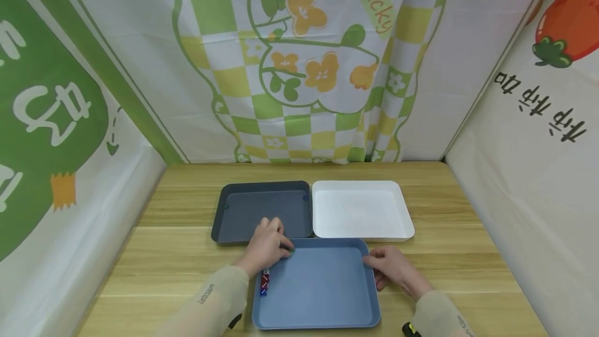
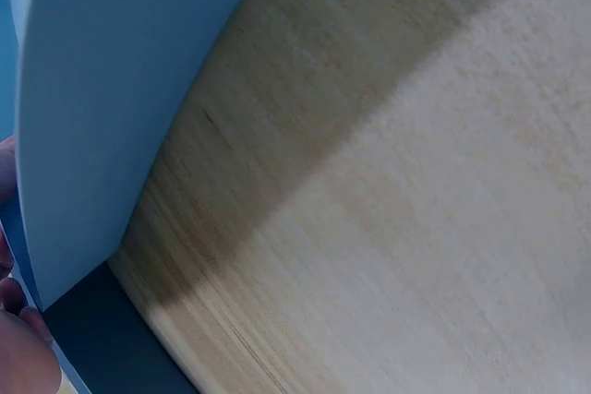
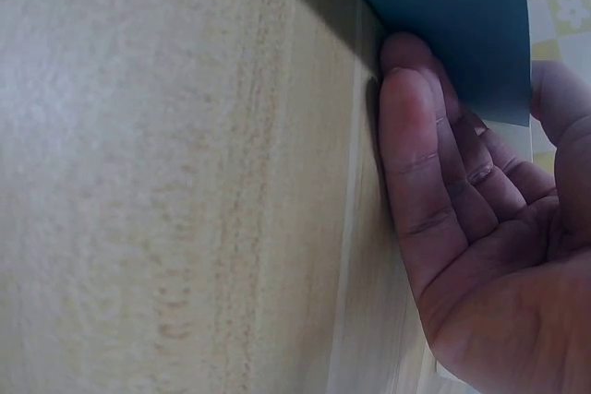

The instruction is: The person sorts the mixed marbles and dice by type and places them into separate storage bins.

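A blue tray [image 1: 323, 321] lies nearest on the wooden table. Over its far left corner, my left hand [image 1: 268, 243] pinches a small green die [image 1: 291, 253], mostly hidden by the fingers. Along the tray's left wall runs a short row of dice: a blue die [image 1: 263, 292] is nearest, red dice [image 1: 265, 279] come behind it, and a white one [image 1: 266, 271] is partly covered by the hand. My right hand [image 1: 390, 266] grips the tray's right rim, thumb on top and curled fingers [image 3: 411, 126] against the outer wall. In the left wrist view only some fingertips show at the left edge.
Behind the blue tray stand a dark grey tray [image 1: 216, 228] on the left and a white tray [image 1: 362, 209] on the right. Two small dark pieces sit in the grey tray, one near each side. Printed curtains [image 1: 309, 134] enclose the table [image 1: 458, 254] at the back and sides.
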A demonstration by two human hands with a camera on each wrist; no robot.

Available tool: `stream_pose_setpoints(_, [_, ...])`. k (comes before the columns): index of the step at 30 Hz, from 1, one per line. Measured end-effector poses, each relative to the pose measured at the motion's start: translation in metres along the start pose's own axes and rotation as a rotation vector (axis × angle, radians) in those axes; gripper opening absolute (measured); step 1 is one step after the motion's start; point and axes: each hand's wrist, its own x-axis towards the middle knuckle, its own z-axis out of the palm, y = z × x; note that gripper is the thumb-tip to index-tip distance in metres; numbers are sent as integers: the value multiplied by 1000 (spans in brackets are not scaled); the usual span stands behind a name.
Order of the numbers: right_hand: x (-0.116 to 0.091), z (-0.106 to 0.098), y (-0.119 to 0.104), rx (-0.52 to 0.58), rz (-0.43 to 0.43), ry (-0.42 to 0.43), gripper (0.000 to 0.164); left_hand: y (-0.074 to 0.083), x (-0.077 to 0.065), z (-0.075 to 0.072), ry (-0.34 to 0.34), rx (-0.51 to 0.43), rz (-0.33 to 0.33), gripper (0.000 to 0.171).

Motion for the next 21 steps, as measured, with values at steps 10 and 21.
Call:
stream_pose_setpoints(10, [-1,0,-1,0,4,-4,27,-2,3,3,-18,29,6,11])
stream_pose_setpoints(21, [0,1,-1,-3,4,5,28,-1,3,1,-24,-10,15,11])
